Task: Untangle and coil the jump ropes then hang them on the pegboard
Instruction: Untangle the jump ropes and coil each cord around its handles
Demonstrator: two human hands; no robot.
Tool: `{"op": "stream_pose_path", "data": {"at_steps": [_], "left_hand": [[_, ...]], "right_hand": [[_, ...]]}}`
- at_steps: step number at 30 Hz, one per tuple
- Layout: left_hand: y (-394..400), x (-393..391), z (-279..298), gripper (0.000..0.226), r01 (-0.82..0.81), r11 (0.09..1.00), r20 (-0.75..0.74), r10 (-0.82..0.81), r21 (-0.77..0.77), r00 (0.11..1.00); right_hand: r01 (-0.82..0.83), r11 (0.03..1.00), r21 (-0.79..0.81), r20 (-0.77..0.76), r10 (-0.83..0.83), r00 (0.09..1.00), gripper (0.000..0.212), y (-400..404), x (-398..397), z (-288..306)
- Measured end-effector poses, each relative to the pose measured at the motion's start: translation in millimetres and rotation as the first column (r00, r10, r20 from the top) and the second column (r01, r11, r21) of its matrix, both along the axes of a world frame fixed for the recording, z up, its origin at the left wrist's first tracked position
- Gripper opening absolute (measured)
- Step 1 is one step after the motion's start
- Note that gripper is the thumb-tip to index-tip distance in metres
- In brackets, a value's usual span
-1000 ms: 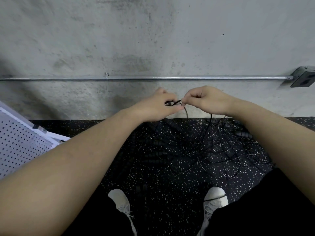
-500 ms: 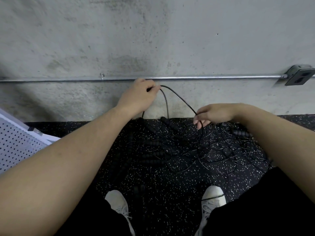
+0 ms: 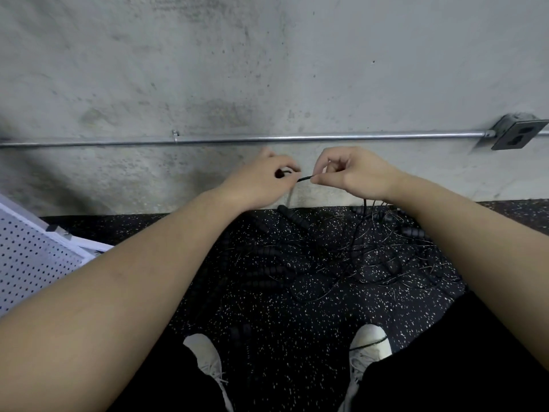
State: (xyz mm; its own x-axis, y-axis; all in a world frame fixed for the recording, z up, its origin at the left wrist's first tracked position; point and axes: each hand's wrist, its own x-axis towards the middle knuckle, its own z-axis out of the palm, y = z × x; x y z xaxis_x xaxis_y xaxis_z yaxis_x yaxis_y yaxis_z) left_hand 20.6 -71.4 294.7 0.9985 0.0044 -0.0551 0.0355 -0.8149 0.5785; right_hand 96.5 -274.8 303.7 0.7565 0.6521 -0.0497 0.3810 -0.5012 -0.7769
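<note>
A thin black jump rope cord [image 3: 303, 178] runs taut between my two hands, held up in front of the concrete wall. My left hand [image 3: 261, 181] grips small loops of the cord in its curled fingers. My right hand [image 3: 353, 172] pinches the cord between thumb and forefinger just right of the left hand. From my right hand the cord drops to a tangle of thin black ropes [image 3: 371, 257] on the speckled floor. Black ribbed handles [image 3: 294, 218] lie in the tangle. The white pegboard [image 3: 26, 260] leans at the far left.
A metal conduit pipe [image 3: 326, 138] runs along the wall to an outlet box [image 3: 517, 135] at right. The black speckled rubber floor [image 3: 267, 316] holds the ropes. My white shoes [image 3: 208, 358] stand at the bottom; a cord strand crosses the right shoe [image 3: 368, 343].
Half a second ago my hands were apart with a long arc of cord between them. My right hand has risen and come back beside the left, with only a short span of cord between them.
</note>
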Motion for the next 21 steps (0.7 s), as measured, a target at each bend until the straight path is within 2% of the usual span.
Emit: {"op": "stream_pose_path", "data": {"at_steps": [4, 7, 9, 11, 14, 17, 19, 21], "left_hand": [[-18, 1, 3, 0.034, 0.153, 0.988, 0.084, -0.155, 0.034, 0.984], [-15, 5, 1, 0.034, 0.185, 0.983, 0.119, -0.183, -0.008, 0.976], [-13, 9, 0, 0.034, 0.174, 0.983, 0.145, -0.164, -0.059, 0.976], [-12, 12, 1, 0.031, 0.135, 0.98, 0.223, -0.1, -0.147, 0.97], [-6, 17, 6, 0.031, 0.023, 0.968, 0.283, 0.05, -0.248, 0.958], [4, 20, 7, 0.032, -0.108, 0.966, 0.298, 0.177, -0.234, 0.938], [13, 24, 1, 0.035, -0.168, 0.967, 0.284, 0.218, -0.192, 0.933], [20, 26, -5, 0.041, -0.227, 0.96, 0.217, 0.26, -0.165, 0.941]], "right_hand": [[-0.026, 0.997, 0.076, -0.037, 0.029, 0.999, 0.01, -4, -1, 3], [-0.07, 0.993, 0.09, -0.084, 0.078, 0.993, 0.012, -11, -2, 4], [-0.069, 0.993, 0.093, -0.138, 0.081, 0.987, 0.02, -14, -1, 4], [-0.056, 0.998, 0.0, -0.165, 0.055, 0.985, 0.035, -20, 0, 2], [-0.106, 0.944, -0.312, -0.145, 0.062, 0.987, 0.051, -35, 4, -5], [-0.153, 0.829, -0.537, -0.188, 0.059, 0.98, 0.044, -49, 11, -17], [-0.132, 0.831, -0.54, -0.183, 0.038, 0.982, 0.04, -56, 15, -20], [-0.077, 0.901, -0.427, -0.166, 0.005, 0.986, 0.044, -61, 19, -20]]}}
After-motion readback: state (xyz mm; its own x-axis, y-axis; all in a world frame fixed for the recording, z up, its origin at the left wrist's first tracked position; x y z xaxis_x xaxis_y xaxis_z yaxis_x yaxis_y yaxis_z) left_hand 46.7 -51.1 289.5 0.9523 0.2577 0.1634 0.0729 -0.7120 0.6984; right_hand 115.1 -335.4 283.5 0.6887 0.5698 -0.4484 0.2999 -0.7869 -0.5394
